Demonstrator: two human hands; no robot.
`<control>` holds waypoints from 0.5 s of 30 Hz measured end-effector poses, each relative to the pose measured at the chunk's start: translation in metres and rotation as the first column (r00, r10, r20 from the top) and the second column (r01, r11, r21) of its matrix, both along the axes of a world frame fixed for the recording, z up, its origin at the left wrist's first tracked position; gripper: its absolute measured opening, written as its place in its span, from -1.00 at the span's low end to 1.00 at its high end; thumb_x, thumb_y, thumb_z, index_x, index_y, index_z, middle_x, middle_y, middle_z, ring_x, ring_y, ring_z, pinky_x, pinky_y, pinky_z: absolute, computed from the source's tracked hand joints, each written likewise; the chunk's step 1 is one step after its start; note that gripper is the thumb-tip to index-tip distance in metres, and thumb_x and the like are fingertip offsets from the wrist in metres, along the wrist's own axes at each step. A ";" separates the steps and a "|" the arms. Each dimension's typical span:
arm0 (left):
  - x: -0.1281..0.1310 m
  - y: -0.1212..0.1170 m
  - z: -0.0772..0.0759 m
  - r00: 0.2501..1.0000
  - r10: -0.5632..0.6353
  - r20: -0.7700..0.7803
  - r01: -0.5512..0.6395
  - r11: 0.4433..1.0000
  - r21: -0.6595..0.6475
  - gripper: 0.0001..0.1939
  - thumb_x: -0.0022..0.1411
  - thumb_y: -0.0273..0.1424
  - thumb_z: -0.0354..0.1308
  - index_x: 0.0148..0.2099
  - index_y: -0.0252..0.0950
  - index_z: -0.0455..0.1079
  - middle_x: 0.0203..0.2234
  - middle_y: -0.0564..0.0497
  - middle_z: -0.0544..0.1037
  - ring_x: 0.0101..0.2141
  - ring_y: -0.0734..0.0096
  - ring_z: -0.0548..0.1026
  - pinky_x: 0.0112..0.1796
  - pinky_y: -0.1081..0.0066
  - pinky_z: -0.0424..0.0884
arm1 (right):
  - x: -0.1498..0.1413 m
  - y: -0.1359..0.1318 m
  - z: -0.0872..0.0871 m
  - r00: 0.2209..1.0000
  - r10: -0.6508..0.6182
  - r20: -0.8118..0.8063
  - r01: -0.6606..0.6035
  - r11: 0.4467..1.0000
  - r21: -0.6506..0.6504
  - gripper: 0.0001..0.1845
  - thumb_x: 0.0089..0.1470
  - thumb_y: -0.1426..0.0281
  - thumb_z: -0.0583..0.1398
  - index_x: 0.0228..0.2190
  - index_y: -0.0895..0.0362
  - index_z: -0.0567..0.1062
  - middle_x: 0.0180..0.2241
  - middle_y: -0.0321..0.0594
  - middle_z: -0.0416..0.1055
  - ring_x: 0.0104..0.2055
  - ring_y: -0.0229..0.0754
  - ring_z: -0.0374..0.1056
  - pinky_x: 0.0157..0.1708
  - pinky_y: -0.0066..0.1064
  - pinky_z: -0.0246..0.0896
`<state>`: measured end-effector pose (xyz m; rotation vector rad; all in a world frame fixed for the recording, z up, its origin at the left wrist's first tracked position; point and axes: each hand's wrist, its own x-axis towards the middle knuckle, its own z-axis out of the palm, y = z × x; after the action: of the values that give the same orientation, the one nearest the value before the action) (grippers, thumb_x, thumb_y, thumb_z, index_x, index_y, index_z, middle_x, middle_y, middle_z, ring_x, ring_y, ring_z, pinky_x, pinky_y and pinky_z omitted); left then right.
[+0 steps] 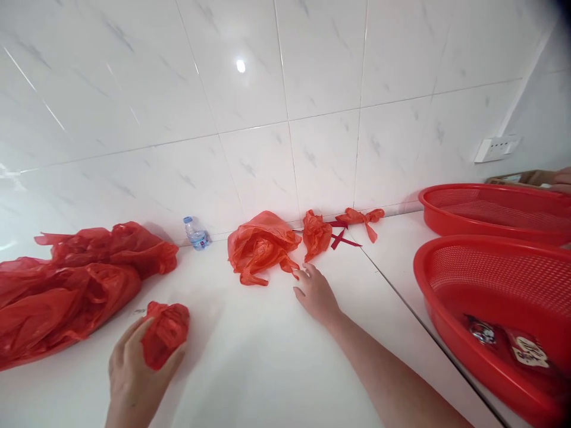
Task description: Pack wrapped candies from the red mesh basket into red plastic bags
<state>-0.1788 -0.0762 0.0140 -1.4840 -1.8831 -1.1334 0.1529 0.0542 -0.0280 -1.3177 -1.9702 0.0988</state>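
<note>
We have the left grip (131,368) part-closed, thumb on one side and fingers on the other of a crumpled red bag (167,333); the film looks thin and springy, so a loose cupped hold is probably enough to contain it. The right grip (317,294) is open, fingers spread, nothing held that we can make out; its fingertips are right by the trailing end of a bigger red bag (265,235) on the surface (250,345), and we can't tell if they touch. Just beyond those fingers: a small crumpled bag (316,235), then dark red strips (343,239) and a knotted-looking bag (363,219) near the wall (325,154), likely there to be out of the arms' way. Beyond the left grip, a small bottle (197,236); to its left, a heap of red bags (89,285), slumped, presumably lacking stiff support. Right of the right grip, a near basket (435,285) holds packets (529,351), its rim presumably containing them; a far basket (491,232) sits behind.
</note>
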 end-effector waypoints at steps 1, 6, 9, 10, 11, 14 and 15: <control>0.007 -0.001 -0.002 0.998 -0.029 -0.051 0.031 0.999 0.042 -0.44 -0.09 -0.13 0.25 0.01 0.00 0.27 0.06 -0.03 0.37 0.07 -0.18 0.30 0.03 -0.19 0.23 | -0.005 0.000 -0.001 0.999 0.013 0.036 -0.014 1.000 0.014 -0.54 0.03 0.46 0.14 0.01 0.08 0.34 0.14 0.00 0.13 0.12 -0.03 0.16 0.03 -0.21 0.13; 0.061 0.005 0.008 0.960 -0.225 -0.164 0.243 0.965 0.095 -0.64 0.08 -0.30 0.20 -0.03 -0.11 0.32 0.15 -0.10 0.25 0.10 -0.09 0.27 0.02 -0.09 0.26 | -0.012 0.007 -0.010 0.996 0.026 0.088 -0.017 0.995 -0.099 -0.44 0.04 0.45 0.12 0.11 0.19 0.27 0.23 0.09 0.01 0.22 0.06 0.05 0.11 -0.14 0.06; 0.088 0.033 0.012 0.926 -0.373 -0.061 0.364 0.924 -0.121 -0.67 0.14 -0.31 0.15 -0.02 -0.13 0.32 0.14 -0.14 0.24 0.01 0.00 0.35 -0.28 0.17 0.47 | -0.010 0.007 -0.013 0.994 0.078 0.080 -0.070 0.993 -0.099 -0.44 0.06 0.49 0.09 0.13 0.18 0.25 0.20 0.01 0.13 0.19 0.01 0.10 0.12 -0.15 0.06; 0.094 0.046 0.011 0.913 -0.407 -0.020 0.396 0.899 -0.185 -0.66 0.16 -0.30 0.13 0.01 -0.14 0.30 0.15 -0.15 0.22 0.01 0.02 0.34 -0.30 0.18 0.47 | -0.009 0.005 -0.012 0.991 0.107 0.076 -0.101 0.991 -0.084 -0.44 0.06 0.50 0.09 0.13 0.17 0.25 0.18 -0.03 0.17 0.17 -0.01 0.12 0.12 -0.17 0.07; 0.100 0.060 0.008 0.901 -0.434 0.010 0.426 0.880 -0.211 -0.65 0.17 -0.29 0.12 0.02 -0.15 0.29 0.16 -0.16 0.20 0.04 0.01 0.32 -0.24 0.14 0.45 | -0.008 0.002 -0.011 0.988 0.136 0.072 -0.131 0.989 -0.071 -0.44 0.05 0.51 0.09 0.12 0.16 0.27 0.16 -0.06 0.20 0.15 -0.03 0.14 0.11 -0.18 0.08; 0.110 0.100 -0.004 0.893 -0.436 0.109 0.449 0.872 -0.197 -0.57 0.15 -0.25 0.13 0.07 -0.20 0.28 0.16 -0.19 0.19 0.12 -0.01 0.21 -0.03 -0.01 0.30 | -0.005 -0.006 -0.008 0.977 0.205 0.054 -0.202 0.978 -0.058 -0.49 0.04 0.54 0.10 0.07 0.13 0.33 0.09 -0.12 0.29 0.09 -0.07 0.20 0.06 -0.23 0.13; 0.112 0.111 -0.009 0.899 -0.403 0.169 0.431 0.882 -0.191 -0.55 0.13 -0.24 0.14 0.08 -0.22 0.28 0.16 -0.20 0.20 0.14 -0.03 0.19 0.01 -0.02 0.25 | -0.005 -0.009 -0.006 0.974 0.222 0.047 -0.220 0.974 -0.058 -0.51 0.04 0.55 0.10 0.04 0.13 0.35 0.07 -0.14 0.31 0.07 -0.09 0.21 0.04 -0.25 0.14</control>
<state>-0.0669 0.0352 0.0047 -2.0683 -1.8723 -1.2541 0.1478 0.0457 -0.0342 -1.1388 -2.1681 0.2256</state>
